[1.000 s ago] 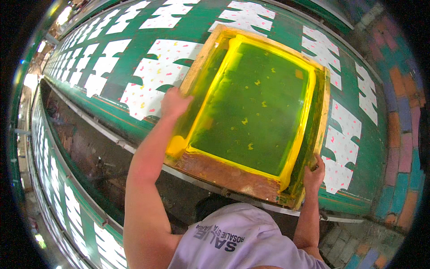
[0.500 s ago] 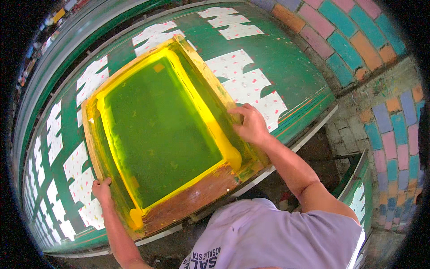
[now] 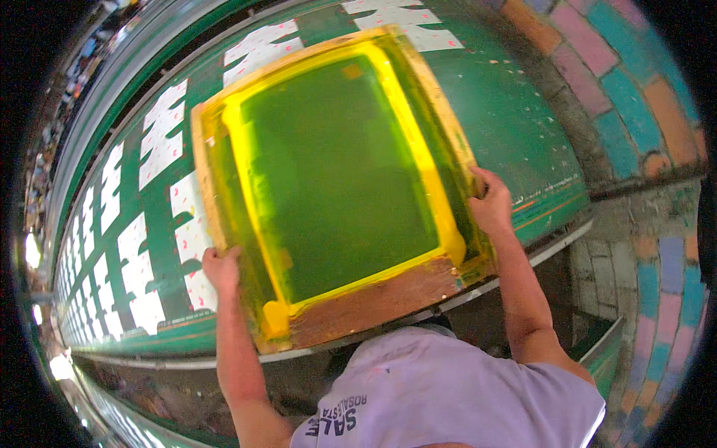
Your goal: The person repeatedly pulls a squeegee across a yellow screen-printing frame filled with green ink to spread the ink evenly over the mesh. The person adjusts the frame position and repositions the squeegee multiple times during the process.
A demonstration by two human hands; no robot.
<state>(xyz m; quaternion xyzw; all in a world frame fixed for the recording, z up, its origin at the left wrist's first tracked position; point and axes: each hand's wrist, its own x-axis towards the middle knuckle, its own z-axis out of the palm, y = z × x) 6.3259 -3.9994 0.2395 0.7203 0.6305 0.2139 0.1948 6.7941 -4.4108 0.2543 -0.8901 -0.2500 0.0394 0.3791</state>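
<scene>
Both my hands grip a screen printing frame point(image 3: 340, 179), a wooden-edged rectangle with yellow ink banded around a see-through green-looking mesh. My left hand point(image 3: 222, 270) is closed on its left side rail. Opposite, my right hand point(image 3: 491, 203) holds the right rail, fingers wrapped over the wood. The frame lies over or just above a long green table point(image 3: 515, 127); whether it touches the surface I cannot tell. White cut fabric pieces point(image 3: 193, 239) with small red marks show beside its left edge, and whatever lies beneath the frame is mostly hidden.
More white fabric pieces point(image 3: 164, 134) run in rows along the table toward the left. A pale metal edge point(image 3: 545, 243) borders the near side of the table. Painted bricks point(image 3: 605, 67) in teal, pink and orange lie to the right. Another green table point(image 3: 134, 418) stands lower left.
With both hands on it, the frame has shifted to the right along the table. Fabric pieces formerly visible to its right are now covered, and more show on its left.
</scene>
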